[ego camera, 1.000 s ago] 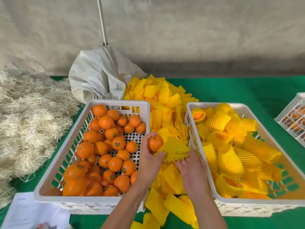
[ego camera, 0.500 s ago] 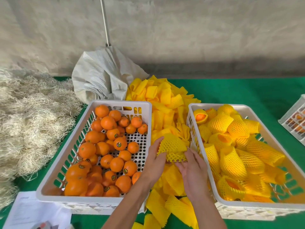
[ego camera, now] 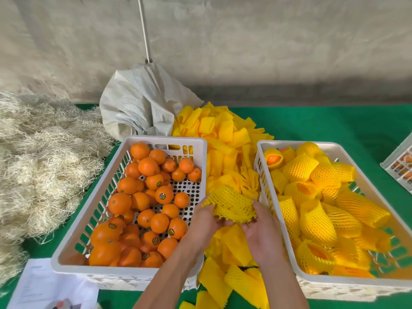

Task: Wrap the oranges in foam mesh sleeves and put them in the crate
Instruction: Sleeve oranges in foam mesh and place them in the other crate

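both hands, the left hand [ego camera: 206,219] and right hand [ego camera: 262,228], cup the sleeved orange [ego camera: 230,202] just left of the right crate [ego camera: 263,172], ready to drop in.

Green counter [ego camera: 323,126] is running under everything in front of me. A heap of pale straw-like fibre [ego camera: 42,161] is sitting on its left side, spreading up to the back wall. A crumpled white woven sack [ego camera: 142,108] is slumping at the back, just behind my left crate. A thin white pole [ego camera: 144,30] is standing up against the grey concrete wall [ego camera: 267,41], its foot just above the sack. Printed paper sheets [ego camera: 42,286] are lying at the near left corner, partly cut off by the frame edge. Something small with red on it is lying on the paper, too blurred to identify.
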### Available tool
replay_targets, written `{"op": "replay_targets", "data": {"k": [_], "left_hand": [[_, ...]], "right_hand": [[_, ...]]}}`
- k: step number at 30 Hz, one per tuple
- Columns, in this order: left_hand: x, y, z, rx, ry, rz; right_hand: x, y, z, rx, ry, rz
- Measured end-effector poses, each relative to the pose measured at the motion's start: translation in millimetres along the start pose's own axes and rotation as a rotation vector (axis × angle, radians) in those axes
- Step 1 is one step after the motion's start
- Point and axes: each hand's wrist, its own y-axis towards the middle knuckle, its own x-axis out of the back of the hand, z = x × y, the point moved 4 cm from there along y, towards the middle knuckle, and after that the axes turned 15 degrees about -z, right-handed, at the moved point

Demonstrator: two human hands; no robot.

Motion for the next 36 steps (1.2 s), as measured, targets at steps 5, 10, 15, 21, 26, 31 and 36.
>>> {"op": "replay_targets", "data": {"k": [5,10,15,21,26,31,36], "left_hand": [[-2.5,-8.2,-3.6,0.083,-0.041,0.096],[4.4,-6.9,-5.8,0.076,-0.057,0.236],[6.7,-6.5,-7.3,0.105,-0.060,0.290],[7.8,-1.8,-7.9,0.194,-0.107,0.253],[1.8,1.4,-5.7,0.169,-0.109,0.233],[-4.0,4.3,-4.7,0.143,-0.081,0.268],[-5.0,-0.8,-4.5,0.152,-0.028,0.388]], "right_hand": [[-3.3,4.8,9.2,0.162,-0.084,-0.111],[-7.0,12.7,14.5,0.348,-0.234,-0.193],[-7.1,9.9,17.6,0.593,-0.424,-0.195],[-13.6,-9.1,22.9,1.050,-0.764,0.015],[-4.6,-9.5,14.3,1.108,-0.960,0.257],[-0.9,-2.3,21.1,1.052,-0.909,0.213],[3.8,3.3,28.2,0.751,-0.569,0.044]]}}
